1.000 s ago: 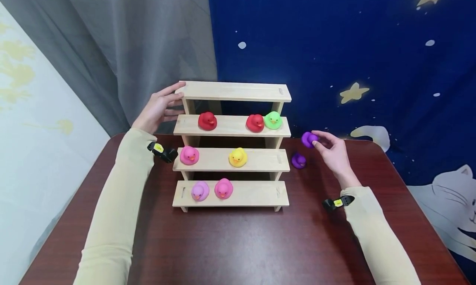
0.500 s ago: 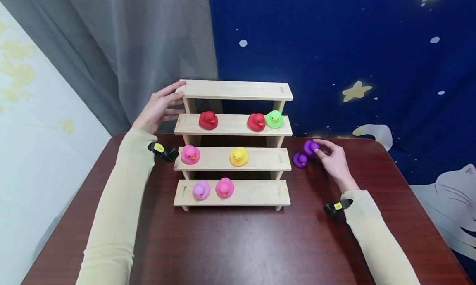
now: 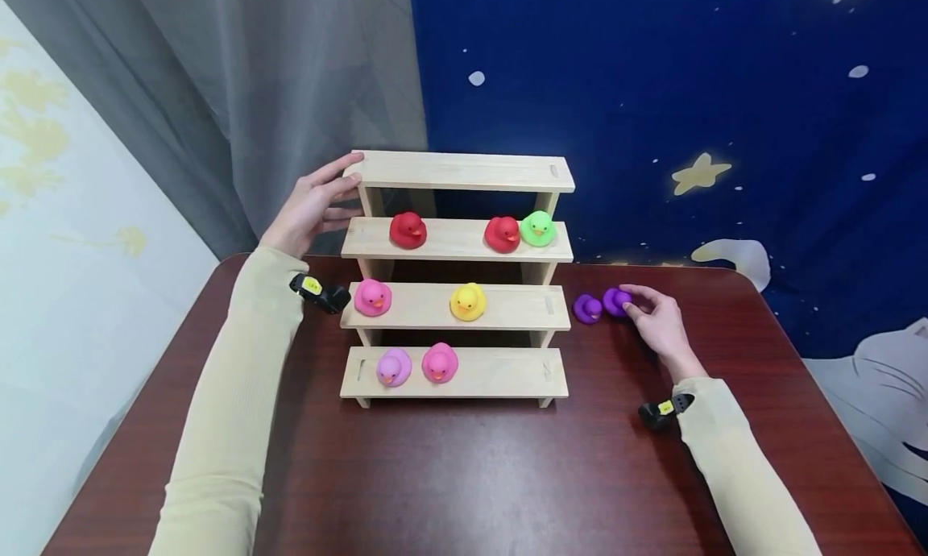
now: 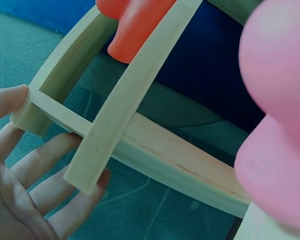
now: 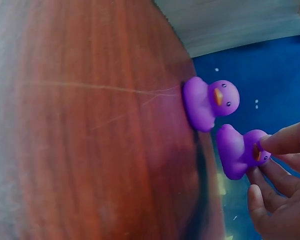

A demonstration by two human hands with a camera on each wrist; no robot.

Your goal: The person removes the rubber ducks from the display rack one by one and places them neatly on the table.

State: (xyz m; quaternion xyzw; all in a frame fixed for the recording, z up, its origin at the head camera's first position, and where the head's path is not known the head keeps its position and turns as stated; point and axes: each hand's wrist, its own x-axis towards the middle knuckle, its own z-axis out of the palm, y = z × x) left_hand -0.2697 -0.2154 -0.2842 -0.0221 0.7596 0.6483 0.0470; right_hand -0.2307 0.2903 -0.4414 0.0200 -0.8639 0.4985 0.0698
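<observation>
My left hand (image 3: 308,211) holds the left end of the top shelf of a wooden stepped rack (image 3: 464,169). In the left wrist view, its thumb and forefinger are at the board's end, and the other fingers (image 4: 55,155) lie loosely beside the frame. My right hand (image 3: 658,321) pinches a purple rubber duck (image 3: 616,302) low over the table, right of the rack. A second purple duck (image 3: 587,309) stands close by on its left. In the right wrist view, the fingertips are at the head of the held duck (image 5: 235,152), covering part of it.
Second shelf from the top: two red ducks (image 3: 408,230) (image 3: 502,234) and a green duck (image 3: 538,228). Below: a pink duck (image 3: 373,297) and a yellow duck (image 3: 467,301). Lowest: a lilac duck (image 3: 394,367) and a pink duck (image 3: 440,363). Curtains hang behind the brown table (image 3: 464,475).
My right hand has lowered the purple duck from above the other purple duck to just right of it. My left hand stays at the rack's top shelf.
</observation>
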